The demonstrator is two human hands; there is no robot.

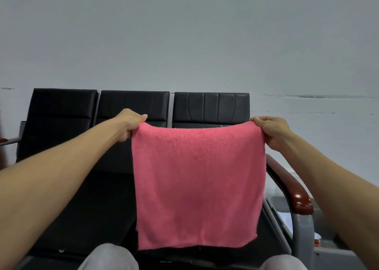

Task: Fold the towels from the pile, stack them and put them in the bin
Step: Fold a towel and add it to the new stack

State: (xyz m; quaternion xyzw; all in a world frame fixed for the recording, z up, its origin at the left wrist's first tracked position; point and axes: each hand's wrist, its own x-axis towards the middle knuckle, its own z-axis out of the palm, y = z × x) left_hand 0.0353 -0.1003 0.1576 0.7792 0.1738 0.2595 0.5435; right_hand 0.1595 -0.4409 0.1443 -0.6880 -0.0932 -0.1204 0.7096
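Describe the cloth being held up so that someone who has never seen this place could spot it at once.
Find the row of black seats against the pale wall. In front of it, the left hand and right hand each pinch a top corner of the pink towel, which hangs flat between them. It is the only bright pink thing among black and grey.

Pink towel (198, 185), blk bench seats (133, 107) (red-brown armrest (295, 192)), grey trousers (108, 258).

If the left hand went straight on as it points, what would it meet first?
Likely the bench's middle backrest, behind the left hand pinching the pink towel; depth unclear.
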